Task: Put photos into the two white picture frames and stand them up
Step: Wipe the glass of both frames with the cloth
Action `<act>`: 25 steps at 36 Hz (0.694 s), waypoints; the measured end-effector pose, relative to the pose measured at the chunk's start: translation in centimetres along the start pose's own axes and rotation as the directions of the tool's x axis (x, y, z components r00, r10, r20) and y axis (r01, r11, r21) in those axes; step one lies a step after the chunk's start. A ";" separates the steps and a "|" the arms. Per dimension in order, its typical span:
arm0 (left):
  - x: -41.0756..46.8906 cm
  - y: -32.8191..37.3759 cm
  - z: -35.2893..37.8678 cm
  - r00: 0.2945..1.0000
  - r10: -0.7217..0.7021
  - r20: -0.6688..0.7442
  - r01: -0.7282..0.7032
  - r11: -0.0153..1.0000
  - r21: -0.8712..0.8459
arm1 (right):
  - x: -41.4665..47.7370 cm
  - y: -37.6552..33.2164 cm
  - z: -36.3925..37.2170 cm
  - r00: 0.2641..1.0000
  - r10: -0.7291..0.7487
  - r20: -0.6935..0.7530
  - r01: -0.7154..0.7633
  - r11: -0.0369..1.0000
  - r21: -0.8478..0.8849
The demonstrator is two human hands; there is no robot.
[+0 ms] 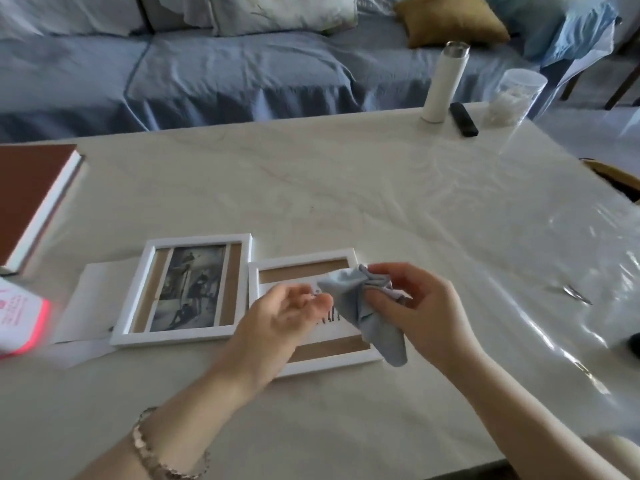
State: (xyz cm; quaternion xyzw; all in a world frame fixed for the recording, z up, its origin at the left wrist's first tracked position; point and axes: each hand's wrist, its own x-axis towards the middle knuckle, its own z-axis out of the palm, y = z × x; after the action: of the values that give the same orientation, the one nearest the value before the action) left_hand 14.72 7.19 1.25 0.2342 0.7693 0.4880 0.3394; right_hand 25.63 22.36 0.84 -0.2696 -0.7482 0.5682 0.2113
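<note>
Pale marble-patterned table (346, 188) under clear plastic film fills the view, with a blue-covered sofa (207, 74) along its far side. Two white picture frames lie flat, side by side and almost touching, in the near left part of the table. The left frame (173, 336) shows a tall black-and-white photo strip (188, 289) with bare brown backing on either side. The right frame (301, 260) shows brown backing along its far and near edges and a pale sheet with dark marks (332, 322) across its middle, much of it hidden.

Both hands hover over the right frame. The left hand (280, 317) is palm up with relaxed, spread fingers and holds nothing. The right hand (415, 303) pinches a bunched blue-grey cloth (367, 313), which hangs over the frame's right side, just beside the left fingertips.
</note>
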 end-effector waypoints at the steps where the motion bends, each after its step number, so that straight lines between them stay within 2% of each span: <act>1: 0.1 0.3 -0.1 1.000 0.012 -0.023 -0.012 0.999 -0.036 | -0.2 -0.2 0.6 1.000 -0.028 0.009 0.028 1.000 -0.008; 6: 0.2 0.8 -0.5 0.991 0.032 -0.128 -0.057 0.978 -0.203 | -1.1 -0.2 2.0 0.993 -0.085 0.082 0.090 0.995 -0.053; 8: 0.1 0.6 -0.9 0.986 0.090 -0.139 -0.118 0.970 -0.211 | -1.3 -0.1 1.8 0.985 -0.085 0.152 0.107 0.984 -0.141; 11: -0.5 1.3 -1.4 0.979 0.193 -0.070 -0.204 0.956 -0.210 | -1.4 -0.4 1.5 0.974 -0.040 0.222 0.088 0.974 -0.208; 15: -0.8 2.0 -1.8 0.957 0.276 0.084 -0.262 0.953 -0.151 | -0.7 -1.3 1.7 0.939 -0.051 0.339 0.079 0.994 -0.070; 17: -0.8 2.7 -2.0 0.943 0.309 0.124 -0.292 0.946 -0.138 | -0.2 -1.7 1.8 0.904 -0.017 0.427 0.014 1.000 0.010; 19: -0.9 3.1 -2.3 0.924 0.357 0.136 -0.349 0.934 -0.080 | 0.1 -1.9 1.7 0.858 0.010 0.513 -0.048 0.997 0.060; 21: -0.8 3.1 -2.7 0.907 0.400 0.135 -0.408 0.912 0.038 | 0.0 -1.9 1.6 0.832 0.015 0.555 -0.030 0.999 0.019; 25: -0.6 2.1 -3.3 0.878 0.437 0.194 -0.476 0.839 0.265 | -0.5 -0.6 0.8 0.854 0.042 0.518 0.013 0.995 -0.102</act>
State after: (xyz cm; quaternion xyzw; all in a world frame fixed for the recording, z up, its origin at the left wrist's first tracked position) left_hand 12.71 5.71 4.32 0.4906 0.7340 0.4145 0.2210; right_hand 25.39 21.30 1.16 -0.1223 -0.8034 0.5825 -0.0171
